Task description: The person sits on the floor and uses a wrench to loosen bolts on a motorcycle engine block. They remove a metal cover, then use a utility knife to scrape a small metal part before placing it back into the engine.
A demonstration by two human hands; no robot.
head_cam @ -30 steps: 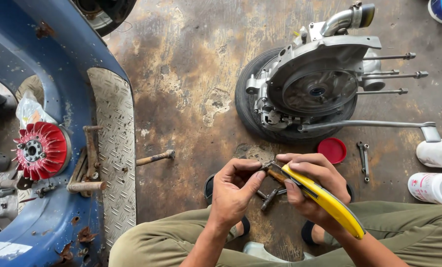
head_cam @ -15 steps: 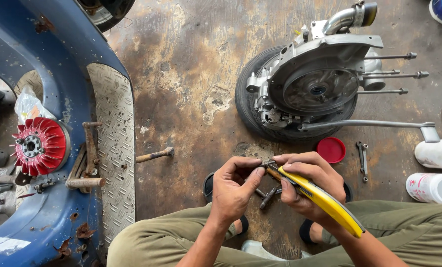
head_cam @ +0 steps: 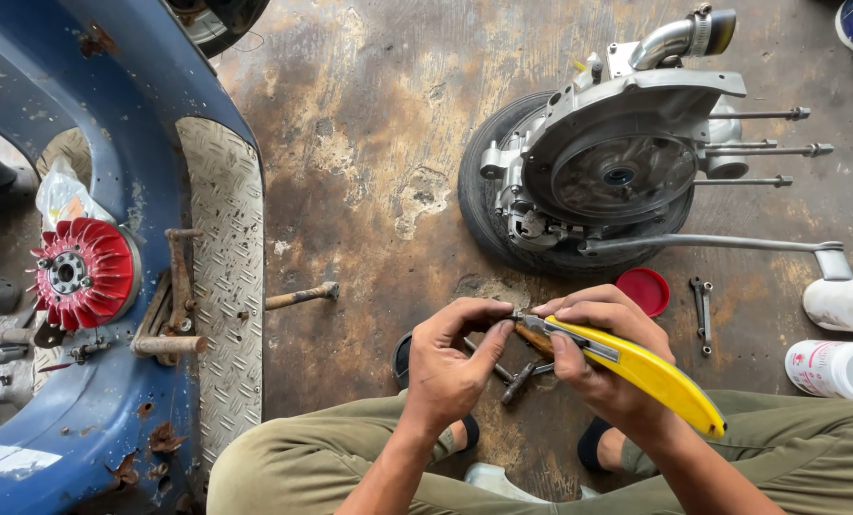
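— Head view compared with a second ago: what has changed near the engine (head_cam: 617, 172)?

— Little. My framing has crept a bit, the engine on its tyre sits slightly higher, but both hands are at the same spot just below it, and the yellow utility knife (head_cam: 636, 367) keeps its angle. I judge the fine work at the blade tip is ongoing, not finished.

— How is your grip?

— My right hand (head_cam: 603, 358) is wrapped closed around the knife handle, index finger laid along its top. My left hand (head_cam: 450, 367) pinches thumb and forefinger together at the blade tip, on something too small for me to identify.

— Anything else around?

— A red cap (head_cam: 648, 289) and a small wrench (head_cam: 701, 310) lie just below the engine's kick lever; dark bolts (head_cam: 522, 380) rest on the floor under my hands.
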